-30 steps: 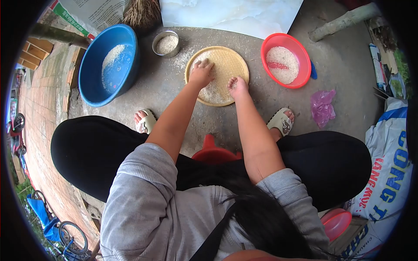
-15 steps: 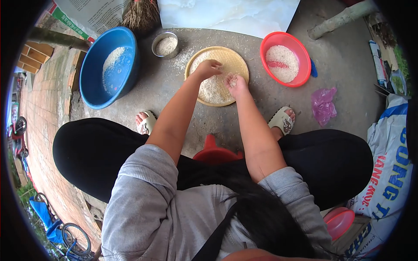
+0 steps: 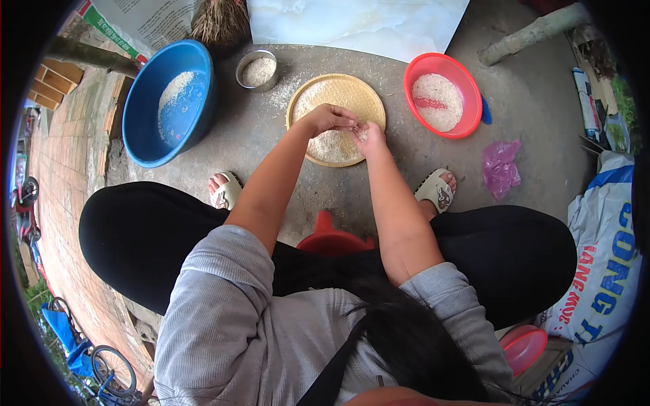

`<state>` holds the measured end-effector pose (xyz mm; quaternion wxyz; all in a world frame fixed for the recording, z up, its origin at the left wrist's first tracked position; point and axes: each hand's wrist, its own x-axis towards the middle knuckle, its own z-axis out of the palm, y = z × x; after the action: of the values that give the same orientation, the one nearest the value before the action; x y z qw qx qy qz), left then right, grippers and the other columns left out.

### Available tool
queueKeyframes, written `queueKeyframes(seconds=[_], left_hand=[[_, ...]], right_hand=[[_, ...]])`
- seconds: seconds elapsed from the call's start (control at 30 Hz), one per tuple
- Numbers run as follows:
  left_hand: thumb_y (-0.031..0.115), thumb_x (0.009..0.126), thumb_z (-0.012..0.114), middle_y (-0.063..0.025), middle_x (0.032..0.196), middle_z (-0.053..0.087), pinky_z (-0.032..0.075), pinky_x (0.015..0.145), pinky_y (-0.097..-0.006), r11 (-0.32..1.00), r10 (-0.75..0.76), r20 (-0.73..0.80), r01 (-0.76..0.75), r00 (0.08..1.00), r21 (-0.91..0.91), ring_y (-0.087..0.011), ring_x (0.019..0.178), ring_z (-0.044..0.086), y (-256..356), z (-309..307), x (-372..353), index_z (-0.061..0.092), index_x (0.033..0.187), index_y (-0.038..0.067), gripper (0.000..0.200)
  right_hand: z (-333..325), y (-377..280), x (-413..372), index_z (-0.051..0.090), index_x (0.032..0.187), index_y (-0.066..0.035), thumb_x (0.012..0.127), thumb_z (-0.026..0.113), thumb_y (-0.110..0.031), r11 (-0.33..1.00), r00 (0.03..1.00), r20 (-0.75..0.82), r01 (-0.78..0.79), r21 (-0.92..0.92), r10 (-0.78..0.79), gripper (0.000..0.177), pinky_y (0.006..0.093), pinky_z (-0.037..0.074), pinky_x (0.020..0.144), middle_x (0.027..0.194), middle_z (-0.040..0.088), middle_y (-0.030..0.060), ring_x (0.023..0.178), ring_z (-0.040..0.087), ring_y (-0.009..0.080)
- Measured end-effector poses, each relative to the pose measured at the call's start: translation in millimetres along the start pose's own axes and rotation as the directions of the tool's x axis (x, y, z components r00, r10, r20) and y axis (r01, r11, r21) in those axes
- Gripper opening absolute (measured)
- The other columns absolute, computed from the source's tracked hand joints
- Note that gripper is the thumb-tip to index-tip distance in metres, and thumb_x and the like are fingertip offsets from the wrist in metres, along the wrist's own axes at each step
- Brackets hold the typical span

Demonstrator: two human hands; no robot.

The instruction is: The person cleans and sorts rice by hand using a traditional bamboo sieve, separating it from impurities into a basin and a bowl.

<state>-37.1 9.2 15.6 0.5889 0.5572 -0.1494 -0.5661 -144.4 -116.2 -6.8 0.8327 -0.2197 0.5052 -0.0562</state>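
A round woven bamboo tray [image 3: 365,88] on the ground holds a layer of rice [image 3: 323,150]. Above it, my right hand [image 3: 370,139] is cupped with the palm up, and a small heap of rice grains lies in it. My left hand [image 3: 328,120] reaches over from the other side, its fingertips pinched together at the right hand's fingers and palm. Whatever sits between those left fingertips is too small to make out.
A blue basin [image 3: 196,128] with rice stands at the left, beside a metal bowl [image 3: 259,71] of rice. To the right are a red basin [image 3: 472,108] with rice and a pink plastic bag [image 3: 501,169]. Loose grains dot the concrete. A red stool [image 3: 328,240] is under me.
My left hand has moved right and slightly down, bringing its fingers from apart above the tray to pinched at my right palm. The right hand remains cupped in nearly the same place.
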Motion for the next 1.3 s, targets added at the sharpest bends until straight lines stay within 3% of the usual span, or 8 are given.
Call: queueKeyframes(seconds=[0.1,0.3,0.5,0.6,0.77,0.83,1.0,1.3], left_hand=[[0.020,0.069,0.073,-0.0138,0.118,0.058,0.045,0.092,-0.0349,0.618,0.366,-0.274,-0.012,0.889,0.786,-0.0318,0.105,0.057,13.9,6.9,3.3,0.062,0.112,0.012,0.045],[0.017,0.071,0.068,-0.0101,0.134,0.044,0.037,0.100,-0.0395,0.185,0.530,-0.190,0.106,0.827,0.977,-0.0360,0.119,0.043,-30.4,13.9,4.0,0.054,0.122,0.016,0.053],[0.011,0.073,0.068,-0.0069,0.101,0.065,0.050,0.081,-0.0348,0.343,0.366,-0.248,0.117,0.897,0.932,-0.0253,0.091,0.061,-25.5,7.7,-2.5,0.063,0.104,0.003,0.032],[0.006,0.075,0.071,-0.0103,0.093,0.065,0.052,0.073,-0.0239,0.987,-0.016,-0.336,-0.040,0.942,-0.159,-0.0145,0.079,0.063,-16.6,3.0,1.5,0.062,0.097,-0.007,0.027],[0.017,0.072,0.074,-0.0106,0.111,0.060,0.050,0.083,-0.0318,0.951,-0.028,-0.101,0.058,0.994,0.304,-0.0217,0.098,0.059,35.1,25.9,-8.6,0.063,0.107,0.007,0.039],[0.023,0.069,0.074,-0.0126,0.122,0.054,0.044,0.093,-0.0382,0.266,0.397,-0.346,0.254,0.850,0.930,-0.0290,0.109,0.052,36.0,33.1,-10.1,0.061,0.114,0.015,0.048],[0.024,0.069,0.072,-0.0083,0.123,0.053,0.045,0.090,-0.0366,0.158,0.579,-0.166,0.090,0.798,0.983,-0.0284,0.112,0.049,-12.2,28.7,-2.1,0.061,0.112,0.018,0.045],[0.011,0.074,0.070,-0.0064,0.093,0.066,0.050,0.071,-0.0270,0.797,0.171,-0.561,0.221,0.810,0.562,-0.0137,0.082,0.063,-9.6,3.2,-4.4,0.068,0.091,0.007,0.018]], right_hand=[[-0.5,0.1,6.8,0.049,0.081,-0.004,0.090,0.039,-0.020,0.998,0.998,0.060,-0.040,0.052,0.037,0.021,0.0342,0.049,0.072,0.079,0.054,0.0090,0.073,0.054,0.0219],[-10.0,4.7,21.7,0.050,0.078,-0.006,0.089,0.041,-0.020,0.995,0.996,0.024,-0.079,-0.058,0.081,0.021,0.0313,0.047,0.063,0.072,0.054,0.0068,0.067,0.054,0.0202],[-12.1,0.1,17.0,0.052,0.083,-0.003,0.090,0.038,-0.020,0.996,0.997,-0.038,-0.070,-0.056,0.067,0.023,0.0331,0.049,0.066,0.075,0.056,0.0084,0.069,0.055,0.0212],[-10.5,0.9,17.3,0.052,0.085,-0.001,0.090,0.037,-0.020,0.998,0.998,-0.034,-0.048,-0.048,0.047,0.025,0.0342,0.050,0.069,0.081,0.056,0.0110,0.072,0.056,0.0229],[-3.5,2.2,9.2,0.051,0.086,0.001,0.091,0.037,-0.019,0.991,0.999,0.021,-0.032,0.132,0.030,0.025,0.0345,0.051,0.070,0.088,0.055,0.0141,0.076,0.057,0.0253],[-3.6,-3.3,10.5,0.051,0.085,0.002,0.091,0.040,-0.020,0.992,0.993,0.100,-0.066,0.108,0.056,0.025,0.0334,0.051,0.067,0.084,0.054,0.0126,0.072,0.056,0.0234],[-7.8,-8.3,6.6,0.052,0.084,0.000,0.091,0.041,-0.021,0.998,0.999,-0.021,-0.047,0.033,0.048,0.025,0.0317,0.049,0.063,0.076,0.054,0.0089,0.066,0.053,0.0191],[-9.5,-8.9,-0.7,0.052,0.084,0.001,0.093,0.039,-0.022,1.000,0.997,-0.070,-0.020,-0.020,0.019,0.028,0.0333,0.050,0.069,0.076,0.054,0.0096,0.070,0.055,0.0221]])
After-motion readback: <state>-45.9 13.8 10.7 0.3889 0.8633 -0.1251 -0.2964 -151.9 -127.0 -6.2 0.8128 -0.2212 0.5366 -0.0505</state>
